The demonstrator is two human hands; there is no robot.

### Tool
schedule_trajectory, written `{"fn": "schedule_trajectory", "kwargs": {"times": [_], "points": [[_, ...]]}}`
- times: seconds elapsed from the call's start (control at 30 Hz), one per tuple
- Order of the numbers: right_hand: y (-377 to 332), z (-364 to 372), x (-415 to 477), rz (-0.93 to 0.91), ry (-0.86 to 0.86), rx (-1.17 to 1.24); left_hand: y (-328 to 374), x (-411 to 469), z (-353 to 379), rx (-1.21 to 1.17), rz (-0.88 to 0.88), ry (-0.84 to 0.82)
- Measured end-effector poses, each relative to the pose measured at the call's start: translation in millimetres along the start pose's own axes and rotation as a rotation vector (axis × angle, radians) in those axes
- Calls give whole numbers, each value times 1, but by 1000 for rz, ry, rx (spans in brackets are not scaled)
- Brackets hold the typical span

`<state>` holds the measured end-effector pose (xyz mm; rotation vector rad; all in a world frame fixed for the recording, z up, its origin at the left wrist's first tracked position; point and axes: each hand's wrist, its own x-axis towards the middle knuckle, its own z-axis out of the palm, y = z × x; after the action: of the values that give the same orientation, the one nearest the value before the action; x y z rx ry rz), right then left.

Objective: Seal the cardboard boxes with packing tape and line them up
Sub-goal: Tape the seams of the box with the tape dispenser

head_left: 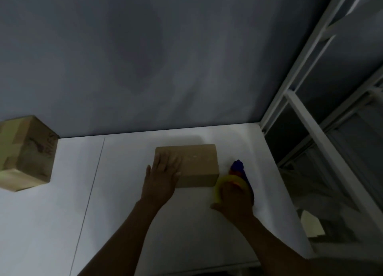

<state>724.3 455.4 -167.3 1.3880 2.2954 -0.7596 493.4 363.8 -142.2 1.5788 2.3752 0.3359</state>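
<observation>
Small brown box (192, 163) near the middle of the white table (124, 213), resting flat, long axis running left to right, top closed, no tape discernible on it in this dim view. Left hand (163, 176) laid palm-down on the box's left half, fingers straight and spread, pressing rather than clasping; forearm reaching in from the lower middle. Tape dispenser (238, 169) just off the box's right end, touching or all but touching the near right corner, yellow roll toward the box, blue body pointing away from the person. Right hand (234, 201) wrapped around the dispenser from behind, fingers curled on it, wrist low over the table. Box thus immediately left of the gripped tool, long axis in line for a pull from the right end across to the left; right hand nearer that starting end, left hand serving as anchor. Probably the start of a sealing pass, strip not yet laid. Second box (27, 153), larger, already banded with tape, well apart at the far left of the table, seen corner-on. Grey wall (186, 57) behind; white frame (304, 118) along the right.
</observation>
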Motion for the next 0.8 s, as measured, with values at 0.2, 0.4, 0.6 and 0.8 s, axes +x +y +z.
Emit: {"fn": "schedule_trajectory", "kwargs": {"times": [0.2, 0.4, 0.6, 0.8], "points": [[9, 11, -2, 33, 324, 437, 2, 1, -5, 31, -13, -39], [21, -21, -15, -48, 238, 756, 7, -2, -7, -7, -1, 4], [14, -76, -44, 43, 500, 1316, 13, -4, -8, -7, -13, 38], [1, -128, -62, 132, 684, 1490, 20, -2, -16, 18, -43, 36]]}}
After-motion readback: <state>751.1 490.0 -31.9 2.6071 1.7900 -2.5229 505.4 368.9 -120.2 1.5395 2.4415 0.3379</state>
